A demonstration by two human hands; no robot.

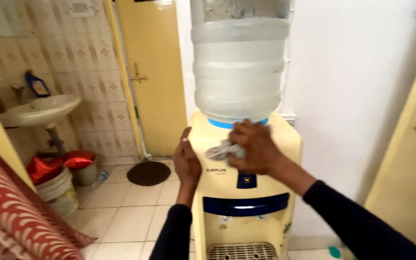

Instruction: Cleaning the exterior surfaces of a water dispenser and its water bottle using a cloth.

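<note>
On dispenser [246,192] top, right hand [256,149] fingers clamp grey cloth [221,151]; left hand [187,161] flat vs. side, fingers together.

This is a plain home, in a passage next to a washroom. A cream water dispenser [244,192] with a big clear bottle [240,62] stands against a white wall [357,96]. To the left are patterned wall tiles [92,86], a white basin [40,110] with a blue cleaner bottle [37,84] on it, buckets [58,185], a round drain mat [148,173] and yellow doors [152,72].
</note>
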